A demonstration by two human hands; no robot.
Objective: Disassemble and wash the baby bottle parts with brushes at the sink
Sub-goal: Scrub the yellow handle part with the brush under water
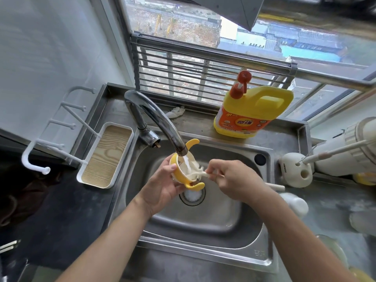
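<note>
The yellow handled collar (177,176) of the bottle is over the sink (203,222), tipped on its side right under the faucet (154,117) spout, with a thin stream of water (187,164) running into its open mouth. I see the left hand (162,186) gripping it from the left, thumb over the rim and fingers curled beneath, one curved handle sticking up behind the spout and the other pointing down toward the drain (192,195). The right hand (230,178) pinches the thin stem of a small white brush (200,172), whose bristles sit at the collar's mouth in the water. Foam lies in the drain below. On the counter behind the sink stands a yellow detergent jug (248,112) with a red pump. To the right a white brush holder (297,169) stands with a long handle in one of its holes, and nearer me lies a pale rounded piece (295,204), possibly the bottle body, though the blur keeps me from being sure. Left of the sink sits a white tray (122,127) with a wood-grain floor.
</note>
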